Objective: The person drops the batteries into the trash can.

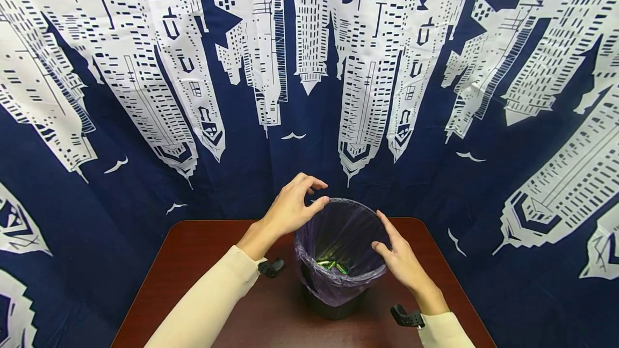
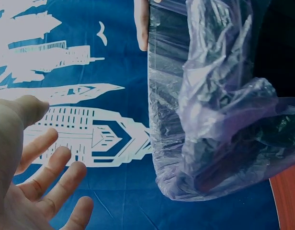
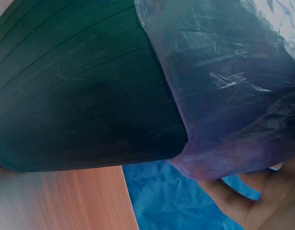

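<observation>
A small black bin (image 1: pixel 333 307) lined with a purple plastic bag (image 1: pixel 338 230) stands on the dark red table (image 1: pixel 203 262). Green items (image 1: pixel 331 266) lie at its bottom. My left hand (image 1: pixel 319 193) hovers at the bin's left rim with fingers loosely curved, holding nothing. In the left wrist view the left hand (image 2: pixel 42 182) is spread and apart from the bag (image 2: pixel 209 120). My right hand (image 1: pixel 382 232) lies with straight fingers against the right rim of the bag. In the right wrist view the right hand's palm (image 3: pixel 253 201) sits just under the bag's folded edge (image 3: pixel 224 86), beside the bin wall (image 3: pixel 80 96).
A blue curtain with white skyscraper print (image 1: pixel 309 69) hangs close behind and around the table. The table's far edge runs just behind the bin. Black wrist mounts (image 1: pixel 271 267) sit on both cream sleeves.
</observation>
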Demonstrator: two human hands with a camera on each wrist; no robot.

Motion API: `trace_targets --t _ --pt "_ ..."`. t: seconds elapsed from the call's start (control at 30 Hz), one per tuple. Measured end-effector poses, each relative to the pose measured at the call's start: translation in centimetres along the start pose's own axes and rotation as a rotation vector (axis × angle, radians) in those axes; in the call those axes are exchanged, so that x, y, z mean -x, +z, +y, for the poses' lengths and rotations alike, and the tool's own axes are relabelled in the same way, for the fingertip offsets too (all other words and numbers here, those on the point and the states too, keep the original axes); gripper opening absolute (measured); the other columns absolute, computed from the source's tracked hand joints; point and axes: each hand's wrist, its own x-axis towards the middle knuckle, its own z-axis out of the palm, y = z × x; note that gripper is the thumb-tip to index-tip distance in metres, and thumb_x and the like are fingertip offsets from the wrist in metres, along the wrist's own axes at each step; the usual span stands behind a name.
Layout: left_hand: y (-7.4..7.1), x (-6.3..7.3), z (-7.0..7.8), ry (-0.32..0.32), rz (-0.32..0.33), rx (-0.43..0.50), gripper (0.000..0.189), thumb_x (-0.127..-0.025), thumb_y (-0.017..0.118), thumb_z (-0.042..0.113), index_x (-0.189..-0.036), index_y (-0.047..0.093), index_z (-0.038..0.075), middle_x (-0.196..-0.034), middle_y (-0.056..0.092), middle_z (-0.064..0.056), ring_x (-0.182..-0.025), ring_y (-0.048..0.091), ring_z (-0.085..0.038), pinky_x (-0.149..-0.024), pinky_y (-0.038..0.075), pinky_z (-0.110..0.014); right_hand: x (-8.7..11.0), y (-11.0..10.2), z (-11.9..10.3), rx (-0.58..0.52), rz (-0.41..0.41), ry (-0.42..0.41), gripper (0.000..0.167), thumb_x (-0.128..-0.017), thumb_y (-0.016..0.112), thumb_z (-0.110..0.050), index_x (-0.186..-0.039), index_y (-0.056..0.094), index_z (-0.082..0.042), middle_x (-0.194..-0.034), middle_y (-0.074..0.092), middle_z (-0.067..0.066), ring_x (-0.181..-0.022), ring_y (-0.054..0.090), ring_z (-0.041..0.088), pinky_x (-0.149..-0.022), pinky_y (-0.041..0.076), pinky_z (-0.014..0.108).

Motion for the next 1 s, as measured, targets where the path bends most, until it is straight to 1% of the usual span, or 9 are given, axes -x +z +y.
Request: trace_targets --t 0.23,0.37,0.57,0.77,0.9,1.0 --pt "0.0 0.5 -0.7 0.007 0.011 -0.007 0.034 -0.11 0.081 0.03 -0.141 0.079 0.016 -0.137 0.074 -0.009 -0.123 0.076 -0.028 -0.106 0.067 -0.048 0.1 0.0 0.0 -0.002 -0.002 0.0 0.079 -0.111 0.066 -0.015 -0.183 0.033 -0.007 -0.189 0.032 0.03 -0.173 0.032 0.06 -0.133 0.028 0.088" --pt "-0.1 1.2 -1.2 0.003 0.023 0.005 0.032 -0.11 0.081 0.03 -0.139 0.08 0.016 -0.136 0.074 -0.009 -0.123 0.075 -0.028 -0.106 0.066 -0.048 0.1 0.0 0.1 -0.004 -0.002 -0.001 0.08 -0.11 0.067 -0.015 -0.183 0.033 -0.008 -0.189 0.033 0.029 -0.173 0.033 0.06 -0.133 0.028 0.087" --pt "-0.2 2.8 -2.6 -0.023 0.036 0.024 0.028 -0.11 0.081 0.027 -0.137 0.081 0.018 -0.136 0.074 -0.007 -0.121 0.074 -0.026 -0.103 0.066 -0.048 0.0 0.1 0.1 0.0 0.004 0.004 0.079 -0.111 0.066 -0.015 -0.182 0.034 -0.007 -0.188 0.034 0.029 -0.173 0.033 0.06 -0.133 0.029 0.088" --pt "-0.4 4.3 -4.2 -0.037 0.058 0.045 0.028 -0.11 0.083 0.023 -0.136 0.081 0.016 -0.135 0.074 -0.008 -0.121 0.075 -0.029 -0.102 0.067 -0.049 0.0 0.1 0.2 -0.001 0.006 0.001 0.079 -0.11 0.065 -0.014 -0.182 0.034 -0.007 -0.188 0.033 0.03 -0.173 0.033 0.06 -0.133 0.028 0.088" --pt "-0.3 5.7 -5.5 -0.052 0.074 0.067 0.028 -0.109 0.083 0.02 -0.137 0.081 0.015 -0.135 0.074 -0.008 -0.12 0.075 -0.03 -0.104 0.067 -0.055 0.0 0.1 0.1 -0.006 0.01 -0.005 0.079 -0.11 0.066 -0.013 -0.182 0.035 -0.005 -0.188 0.034 0.03 -0.172 0.034 0.061 -0.133 0.028 0.088" --pt "-0.2 7.0 -6.6 -0.063 0.102 0.068 0.028 -0.109 0.084 0.019 -0.137 0.081 0.016 -0.133 0.076 -0.007 -0.118 0.075 -0.029 -0.107 0.064 -0.055 0.0 0.2 0.1 -0.011 0.01 -0.005 0.078 -0.109 0.066 -0.013 -0.181 0.035 -0.005 -0.188 0.035 0.03 -0.172 0.034 0.061 -0.133 0.027 0.088"
